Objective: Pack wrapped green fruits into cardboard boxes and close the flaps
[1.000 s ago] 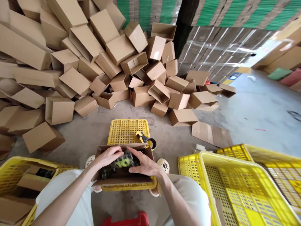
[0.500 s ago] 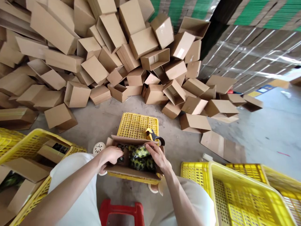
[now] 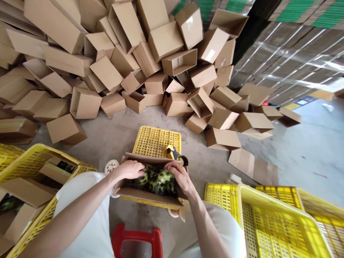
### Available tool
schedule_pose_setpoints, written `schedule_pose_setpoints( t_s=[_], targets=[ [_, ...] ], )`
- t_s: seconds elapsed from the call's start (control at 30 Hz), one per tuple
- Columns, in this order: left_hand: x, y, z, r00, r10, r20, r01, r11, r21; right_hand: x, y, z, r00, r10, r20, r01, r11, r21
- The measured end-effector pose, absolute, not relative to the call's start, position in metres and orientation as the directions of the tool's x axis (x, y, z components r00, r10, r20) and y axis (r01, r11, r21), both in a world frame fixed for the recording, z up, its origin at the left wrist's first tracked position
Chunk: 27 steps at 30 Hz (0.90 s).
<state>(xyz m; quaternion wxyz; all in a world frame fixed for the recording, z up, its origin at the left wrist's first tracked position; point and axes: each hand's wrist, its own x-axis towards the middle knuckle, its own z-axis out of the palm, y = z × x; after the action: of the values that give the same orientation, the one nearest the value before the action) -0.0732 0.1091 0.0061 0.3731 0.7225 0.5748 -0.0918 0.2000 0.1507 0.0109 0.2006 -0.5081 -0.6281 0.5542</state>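
Note:
An open cardboard box (image 3: pixel 150 193) rests on an upturned yellow plastic crate (image 3: pixel 157 138). Inside it lie clear plastic bags of green-and-black items (image 3: pixel 161 182) whose kind I cannot make out. My left hand (image 3: pixel 132 170) reaches over the box's left side, its fingers closed on the left part of the bagged items. At the right end, my right hand (image 3: pixel 179 175) has bent fingers gripping the bag's upper edge; the fingertips are partly hidden. Just behind the box, a yellow-and-black tape dispenser (image 3: pixel 173 152) lies on the crate.
Piled cardboard boxes (image 3: pixel 166 41) spread across the floor ahead. A yellow crate (image 3: pixel 40 154) holding filled boxes stands at left; more yellow crates (image 3: pixel 243 193) stand at right. A red stool (image 3: pixel 137 236) is between my legs. Strapped cardboard stacks (image 3: pixel 285 57) rise at far right.
My left hand has moved right, from the box's left end onto the bagged items, which now lie further left and flatter. My right hand stays at the right end.

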Motion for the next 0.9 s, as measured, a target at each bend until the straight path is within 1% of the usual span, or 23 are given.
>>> schedule_pose_setpoints(
  t_s=[0.1,0.2,0.23,0.3,0.33,0.37,0.4,0.43,0.47,0.5,0.53,0.57,0.6,0.67,0.8,0.83,0.9],
  targets=[
    [-0.069,0.114,0.012,0.266,0.826,-0.498,0.744,0.152,0.650,0.200,0.148,0.015,-0.460,0.825,-0.327,0.341,-0.176,-0.924],
    [-0.060,0.113,0.017,0.272,0.840,-0.470,0.478,0.306,0.823,0.200,0.143,0.019,-0.536,0.776,-0.332,0.247,-0.232,-0.941],
    [-0.057,0.113,0.018,0.297,0.831,-0.471,0.367,0.356,0.860,0.199,0.142,0.020,-0.561,0.757,-0.335,0.242,-0.237,-0.941],
    [-0.052,0.112,0.018,0.385,0.787,-0.482,0.169,0.453,0.875,0.198,0.139,0.022,-0.609,0.710,-0.353,0.263,-0.240,-0.935],
    [-0.051,0.112,0.016,0.428,0.759,-0.491,0.133,0.485,0.864,0.198,0.138,0.022,-0.628,0.687,-0.365,0.276,-0.242,-0.930],
    [-0.051,0.112,0.014,0.449,0.736,-0.507,0.171,0.486,0.857,0.198,0.137,0.023,-0.638,0.671,-0.377,0.288,-0.246,-0.926],
    [-0.053,0.112,0.009,0.430,0.727,-0.535,0.304,0.441,0.844,0.198,0.137,0.023,-0.640,0.664,-0.386,0.298,-0.249,-0.921],
    [-0.055,0.112,0.004,0.375,0.733,-0.567,0.496,0.358,0.791,0.199,0.137,0.024,-0.628,0.672,-0.393,0.309,-0.249,-0.918],
    [-0.057,0.111,-0.002,0.303,0.751,-0.587,0.686,0.255,0.681,0.199,0.138,0.024,-0.601,0.694,-0.396,0.321,-0.244,-0.915],
    [-0.059,0.110,-0.009,0.219,0.777,-0.590,0.842,0.156,0.517,0.200,0.138,0.024,-0.568,0.723,-0.393,0.332,-0.235,-0.913],
    [-0.060,0.109,-0.016,0.163,0.790,-0.591,0.909,0.113,0.401,0.201,0.140,0.024,-0.534,0.752,-0.386,0.341,-0.227,-0.913],
    [-0.060,0.107,-0.023,0.130,0.792,-0.597,0.938,0.096,0.332,0.202,0.141,0.024,-0.500,0.779,-0.377,0.344,-0.221,-0.913],
    [-0.060,0.106,-0.030,0.110,0.787,-0.607,0.952,0.092,0.292,0.203,0.142,0.023,-0.471,0.800,-0.371,0.342,-0.222,-0.913],
    [-0.058,0.104,-0.040,0.101,0.769,-0.631,0.959,0.093,0.267,0.204,0.142,0.021,-0.413,0.828,-0.380,0.323,-0.257,-0.911],
    [-0.051,0.106,-0.048,0.126,0.749,-0.651,0.968,0.050,0.245,0.205,0.139,0.013,-0.284,0.846,-0.452,0.301,-0.369,-0.880],
    [-0.049,0.106,-0.048,0.140,0.743,-0.655,0.968,0.037,0.249,0.206,0.138,0.011,-0.266,0.847,-0.460,0.304,-0.379,-0.874],
    [-0.048,0.107,-0.048,0.173,0.727,-0.665,0.965,0.010,0.262,0.208,0.137,0.008,-0.296,0.852,-0.432,0.312,-0.341,-0.887]
  ],
)
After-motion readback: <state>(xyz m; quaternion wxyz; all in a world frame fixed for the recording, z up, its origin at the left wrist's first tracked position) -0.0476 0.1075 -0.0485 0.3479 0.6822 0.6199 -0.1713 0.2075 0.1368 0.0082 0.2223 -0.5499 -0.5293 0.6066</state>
